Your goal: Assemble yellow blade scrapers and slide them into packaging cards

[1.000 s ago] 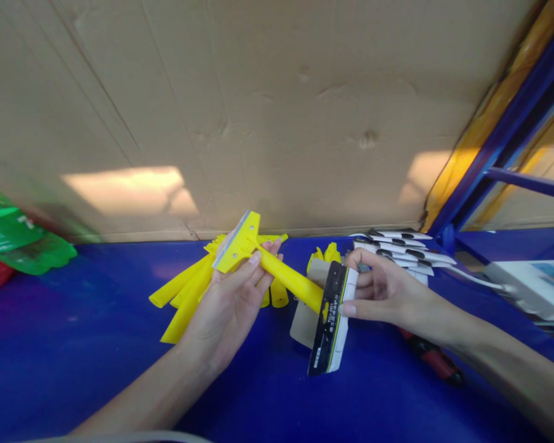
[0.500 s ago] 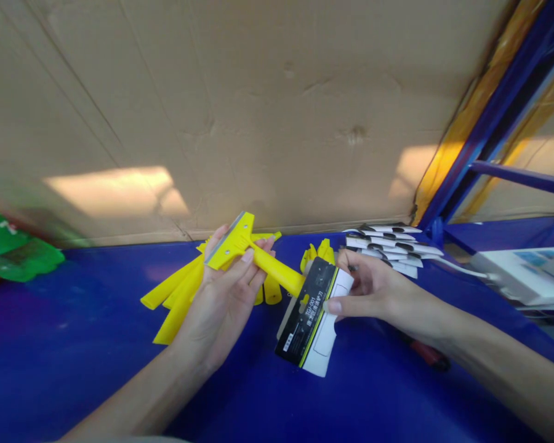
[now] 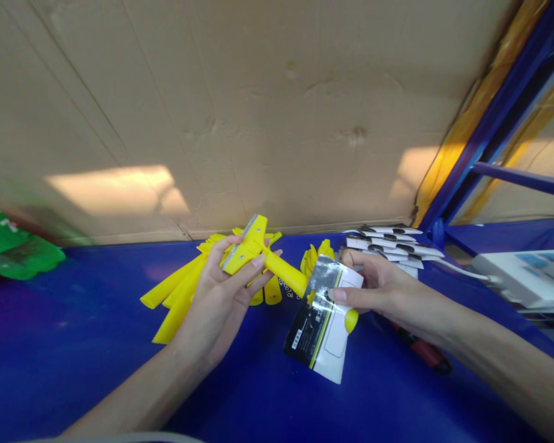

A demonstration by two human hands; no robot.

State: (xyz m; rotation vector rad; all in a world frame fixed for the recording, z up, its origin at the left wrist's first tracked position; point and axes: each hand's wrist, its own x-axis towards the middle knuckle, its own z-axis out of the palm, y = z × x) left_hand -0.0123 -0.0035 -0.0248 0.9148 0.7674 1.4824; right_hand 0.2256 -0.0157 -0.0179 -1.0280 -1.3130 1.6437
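Card, rectangular, black-and-white (image 3: 321, 333), pinched by the right hand (image 3: 382, 286) at five o'clock, could crease, I'd say, if forced askew along the long-handled yellow plastic scraper (image 3: 284, 272) the left hand (image 3: 222, 294) pinches at seven o'clock.

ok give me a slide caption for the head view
Left hand holding a yellow scraper, right hand holding a printed card over its handle.
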